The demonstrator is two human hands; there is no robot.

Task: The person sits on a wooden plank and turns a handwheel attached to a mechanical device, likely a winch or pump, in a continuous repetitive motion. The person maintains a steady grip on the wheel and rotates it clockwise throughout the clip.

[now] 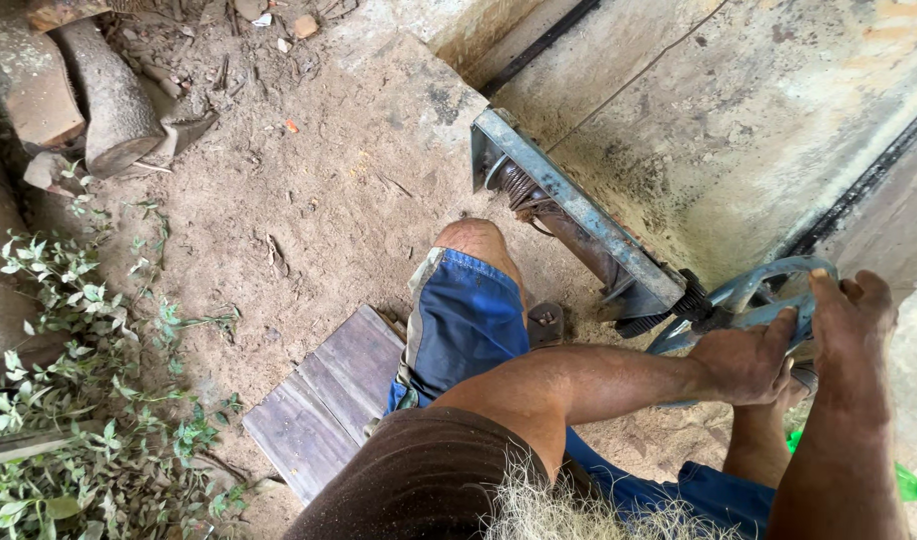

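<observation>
A grey-blue metal crank wheel (754, 292) sits at the near end of a long metal frame (579, 215) with a coiled spring and a black gear (691, 298). My left hand (747, 362) grips the lower rim of the wheel. My right hand (851, 312) is closed over the wheel's right rim. I am seated, with my bare knee (476, 240) and blue shorts (464, 320) just left of the frame.
A grey wooden board (319, 405) lies under me on sandy ground. Cut logs (99, 100) lie at the top left and leafy green branches (79, 400) at the left. A stained concrete slab (739, 130) with dark grooves runs behind the frame. A green object (909, 482) shows at the lower right.
</observation>
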